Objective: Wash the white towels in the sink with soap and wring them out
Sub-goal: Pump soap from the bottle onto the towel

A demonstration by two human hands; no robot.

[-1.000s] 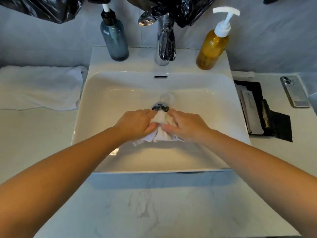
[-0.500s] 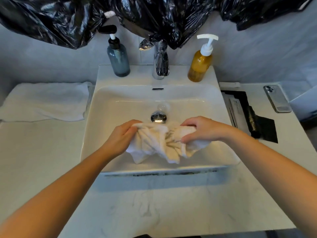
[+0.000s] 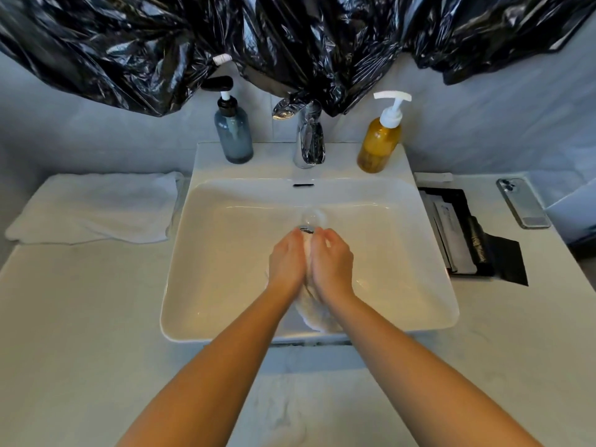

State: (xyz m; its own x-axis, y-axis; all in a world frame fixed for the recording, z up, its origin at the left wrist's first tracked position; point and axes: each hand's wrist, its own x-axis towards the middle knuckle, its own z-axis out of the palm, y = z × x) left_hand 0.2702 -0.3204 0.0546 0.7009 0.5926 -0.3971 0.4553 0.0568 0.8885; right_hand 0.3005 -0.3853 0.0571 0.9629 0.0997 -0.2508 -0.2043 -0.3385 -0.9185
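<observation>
Black plastic sheeting [image 3: 290, 43] hangs over the wall behind a pale marble countertop [image 3: 96, 317], where a person works at the white sink [image 3: 225, 262] set into its middle. A second towel [image 3: 93, 208] lies folded at the countertop's far left, just beside the sink's left rim, and looks yet to be washed.

The left hand [image 3: 287, 262] and right hand [image 3: 332, 266] are pressed together over the basin just short of the drain [image 3: 306, 229], fingers curved around the white towel [image 3: 314, 312]. It is bunched between the palms, and its loose end trails toward the sink's near rim.

The step appears to be rubbing or squeezing this towel. No water can be seen running from the tap [image 3: 309, 140], and whether soap is already on the cloth cannot be told. Next likely comes a firm twist over the basin, hands turning opposite ways.

A blue-grey pump bottle [image 3: 233, 133] and an amber pump bottle [image 3: 379, 143] flank the tap on the sink's far ledge.
</observation>
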